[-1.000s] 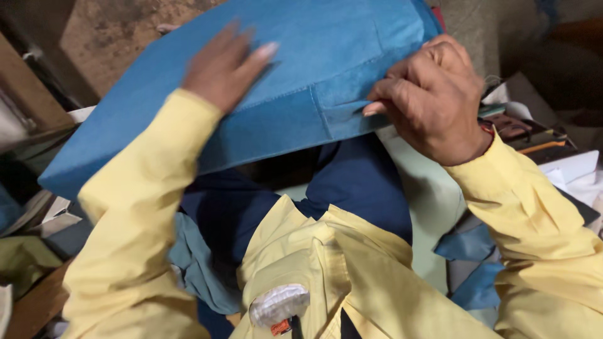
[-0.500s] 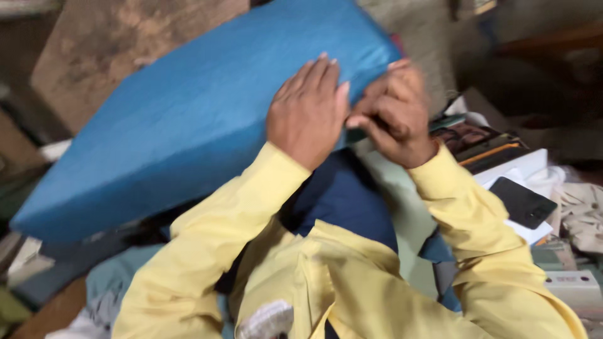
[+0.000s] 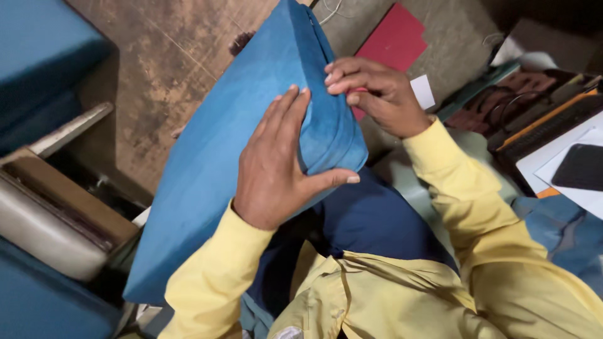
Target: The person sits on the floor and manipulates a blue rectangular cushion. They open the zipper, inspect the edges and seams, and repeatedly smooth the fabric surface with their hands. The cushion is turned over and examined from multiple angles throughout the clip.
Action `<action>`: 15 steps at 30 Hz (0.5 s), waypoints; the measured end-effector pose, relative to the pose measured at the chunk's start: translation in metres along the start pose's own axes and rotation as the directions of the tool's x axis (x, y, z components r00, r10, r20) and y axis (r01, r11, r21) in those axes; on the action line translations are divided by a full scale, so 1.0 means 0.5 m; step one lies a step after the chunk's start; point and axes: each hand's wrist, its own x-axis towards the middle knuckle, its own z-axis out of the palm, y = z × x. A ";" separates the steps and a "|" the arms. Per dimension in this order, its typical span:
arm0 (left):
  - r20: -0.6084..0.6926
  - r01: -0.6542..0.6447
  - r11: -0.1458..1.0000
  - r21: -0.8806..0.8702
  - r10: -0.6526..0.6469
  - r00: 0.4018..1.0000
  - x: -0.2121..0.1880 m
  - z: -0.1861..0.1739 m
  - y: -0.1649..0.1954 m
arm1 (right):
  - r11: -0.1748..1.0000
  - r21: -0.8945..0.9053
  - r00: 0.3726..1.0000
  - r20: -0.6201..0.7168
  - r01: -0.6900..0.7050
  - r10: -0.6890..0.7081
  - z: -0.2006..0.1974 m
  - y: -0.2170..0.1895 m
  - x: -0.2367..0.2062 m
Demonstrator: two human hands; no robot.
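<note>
A blue fabric-covered cushion (image 3: 213,157) was found propped at a slant across the person's lap, one corner raised toward the body and the far end sloping down to the left. The tilt appeared to serve access to the near corner, where both hands were at work.

The left hand (image 3: 276,166) was laid flat on the broad face of the cushion, fingers spread and the thumb hooked round the lower edge of the corner. It was judged to be pressing the filling down and steadying the piece. It was not clenched; the grasp was an open, bracing one on the cushion.

The right hand (image 3: 377,94) was placed at the narrow side panel, fingertips curled over the seam line and pinching the cover fabric there. The fabric was seen gathered and puckered beneath those fingers, consistent with the cover being drawn over the corner. Whether a zip or opening lay under the fingers could not be told.

A second blue cushion (image 3: 44,69) stood well apart at the upper left. A red sheet (image 3: 392,37) lay on the worn floor (image 3: 163,69) beyond the cushion, with a small white card (image 3: 422,91) just beside it. A dark tray of tools (image 3: 534,100) sat to the right, and a black flat object (image 3: 581,166) rested on white paper near it.
</note>
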 end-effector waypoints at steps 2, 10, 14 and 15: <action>-0.007 0.014 1.000 0.009 -0.014 1.000 0.006 0.001 0.011 | 1.000 -0.028 0.998 0.070 0.005 -0.003 -0.031 0.008 0.026; -0.028 -0.010 1.000 -0.012 0.009 1.000 0.019 0.014 0.023 | 0.998 -0.050 0.985 0.166 -0.039 0.047 -0.062 0.018 0.097; -0.005 -0.032 0.999 0.024 0.032 0.999 0.024 0.016 0.026 | 0.995 0.030 0.984 0.158 -0.093 0.087 -0.054 0.035 0.092; -0.001 -0.018 1.000 0.011 0.018 1.000 0.025 0.014 0.027 | 0.994 0.054 0.980 0.182 -0.093 0.082 -0.055 0.044 0.091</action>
